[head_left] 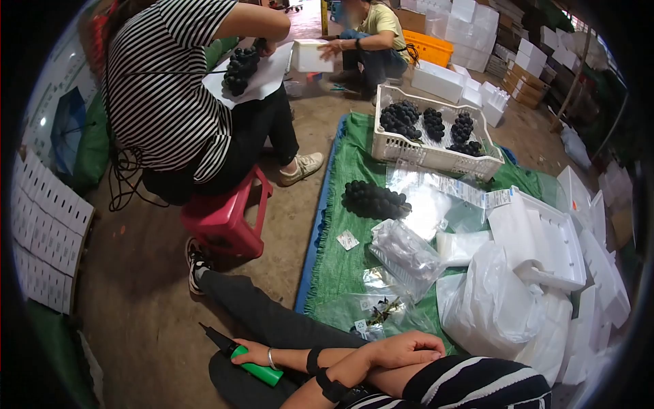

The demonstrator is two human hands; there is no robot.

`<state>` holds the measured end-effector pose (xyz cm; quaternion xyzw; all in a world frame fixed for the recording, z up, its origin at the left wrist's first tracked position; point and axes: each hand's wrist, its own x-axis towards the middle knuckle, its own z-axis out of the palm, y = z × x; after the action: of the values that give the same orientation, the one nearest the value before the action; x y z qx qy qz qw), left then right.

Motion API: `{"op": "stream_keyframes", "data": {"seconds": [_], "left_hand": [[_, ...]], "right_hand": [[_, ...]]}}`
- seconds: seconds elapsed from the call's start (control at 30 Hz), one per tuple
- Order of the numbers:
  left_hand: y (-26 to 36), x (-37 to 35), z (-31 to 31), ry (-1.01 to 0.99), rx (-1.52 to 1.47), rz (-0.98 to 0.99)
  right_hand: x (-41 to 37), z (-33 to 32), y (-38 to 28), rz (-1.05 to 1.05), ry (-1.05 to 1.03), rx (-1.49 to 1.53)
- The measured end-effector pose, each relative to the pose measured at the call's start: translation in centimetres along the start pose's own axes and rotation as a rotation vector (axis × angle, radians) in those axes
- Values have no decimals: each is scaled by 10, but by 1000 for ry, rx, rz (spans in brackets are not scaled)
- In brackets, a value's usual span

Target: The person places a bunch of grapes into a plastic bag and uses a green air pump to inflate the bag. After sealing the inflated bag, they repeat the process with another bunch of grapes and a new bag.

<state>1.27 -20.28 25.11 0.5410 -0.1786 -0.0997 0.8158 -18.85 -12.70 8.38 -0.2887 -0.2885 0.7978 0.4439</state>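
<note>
My forearms cross over my lap, each with a black band. My right hand [253, 353], with a bracelet at its wrist, is wrapped around a green tool [262, 373] with a black pointed nozzle, held over my dark trouser leg. My left hand [407, 350] rests across my right arm, its fingers loosely curled with nothing visible in them. Beyond it, a clear plastic bag [368, 310] with dark stems lies on the green mat [327, 273]. A bunch of dark grapes [375, 200] lies farther up the mat, beside clear plastic packaging [405, 252].
A white crate [443, 161] holds several grape bunches. White bags [487, 296] and foam trays [552, 235] crowd the right. At left, a person in stripes [174, 95] sits on a red stool [225, 221] with grapes; another person [378, 41] crouches behind, by a white box [312, 56].
</note>
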Motion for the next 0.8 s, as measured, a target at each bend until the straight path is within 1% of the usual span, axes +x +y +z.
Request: {"op": "stream_keyframes", "data": {"seconds": [0.07, 0.1, 0.2, 0.3, 0.37, 0.4, 0.47, 0.5, 0.57, 0.63, 0.8], "left_hand": [[-5, -1, -2, 39, 92, -6], [-7, -2, -3, 37, 92, -6], [-9, -5, -3, 62, 160, -33], [-10, -6, 1, 75, 156, 10], [-13, -8, 6, 41, 65, 83], [-12, -9, 5, 40, 66, 83], [-7, -10, 4, -27, 6, -46], [-6, -9, 3, -31, 7, -47], [-6, -8, 1, 6, 139, -116], [-8, -7, 1, 9, 149, -133], [-10, -7, -2, 37, 201, -175]], "right_hand": [[-1, 3, -1, -19, 40, 3], [-2, 3, -2, -21, 40, 3], [-8, 6, -15, 18, 39, 8], [1, -9, -3, 40, -9, -247], [4, -14, 0, 54, -41, -418], [5, -15, 3, 54, -41, -418], [7, -16, 5, 81, -28, -421], [8, -16, 5, 78, -25, -422], [10, -17, 11, 26, 22, -496], [8, -15, 10, 12, 25, -493], [-13, 4, -25, 9, 24, -297]]}}
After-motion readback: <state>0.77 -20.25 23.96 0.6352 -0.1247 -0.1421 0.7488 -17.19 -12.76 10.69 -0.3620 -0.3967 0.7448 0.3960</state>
